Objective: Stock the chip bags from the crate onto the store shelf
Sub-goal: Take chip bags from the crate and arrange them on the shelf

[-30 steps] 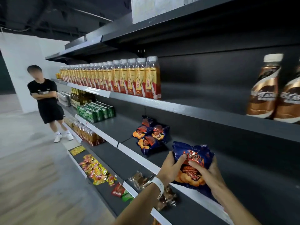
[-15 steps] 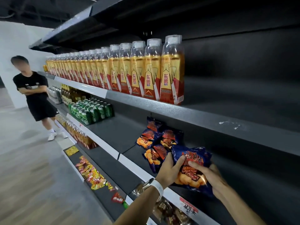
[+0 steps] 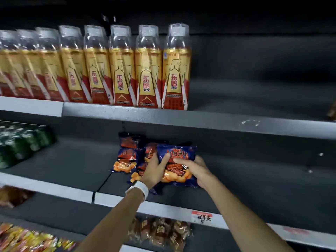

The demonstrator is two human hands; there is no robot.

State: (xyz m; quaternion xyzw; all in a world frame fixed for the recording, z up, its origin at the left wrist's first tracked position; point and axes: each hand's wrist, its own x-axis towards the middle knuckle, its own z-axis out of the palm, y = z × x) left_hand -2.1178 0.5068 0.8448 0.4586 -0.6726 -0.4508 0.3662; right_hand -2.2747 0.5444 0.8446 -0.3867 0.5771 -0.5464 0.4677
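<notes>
The left hand and the right hand grip one blue chip bag between them, fingers curled over its front from either side, a white wristband on the left wrist. The bag sits over the middle shelf, just right of the chip bags already stocked, touching or nearly touching the nearest one. This looks like the placing step: the bag is at its slot but not yet let go. The next move, I'd judge, calls for setting its bottom edge down, leaning it back like its neighbours, then easing both hands off without dragging it forward. The bag faces outward, printed front toward the aisle, its long axis running up and down with the top tilted a little away toward the back wall. Bottled drinks line the shelf above.
</notes>
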